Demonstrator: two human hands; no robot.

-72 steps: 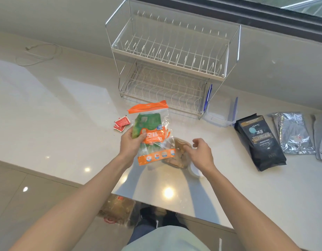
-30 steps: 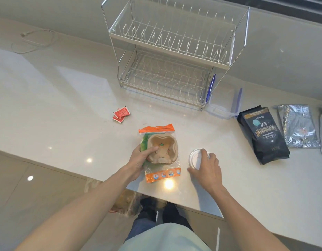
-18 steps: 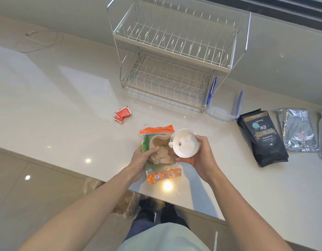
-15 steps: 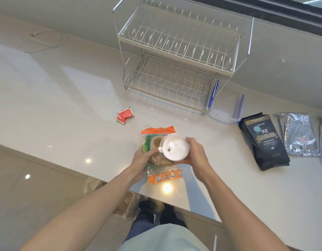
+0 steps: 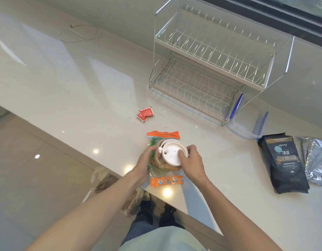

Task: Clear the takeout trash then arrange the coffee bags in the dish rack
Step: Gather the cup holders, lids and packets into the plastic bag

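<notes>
We hold a small stack of takeout trash at the near edge of the white counter [image 5: 84,91]. Our right hand [image 5: 192,164] pinches a white plastic cup lid [image 5: 172,153], thumb on top, resting it on a brown pulp cup carrier [image 5: 165,164]. Our left hand [image 5: 144,165] is closed on the left edge of the carrier and the clear orange-trimmed zip bag [image 5: 164,180] lying beneath it. Two red sauce packets [image 5: 144,114] lie apart on the counter, farther off and slightly left. The two-tier wire dish rack [image 5: 211,69] stands at the far right with both tiers bare. Well to our right lies a black coffee bag [image 5: 283,163] flat on the counter, with a silver foil coffee bag [image 5: 317,160] just beside it.
</notes>
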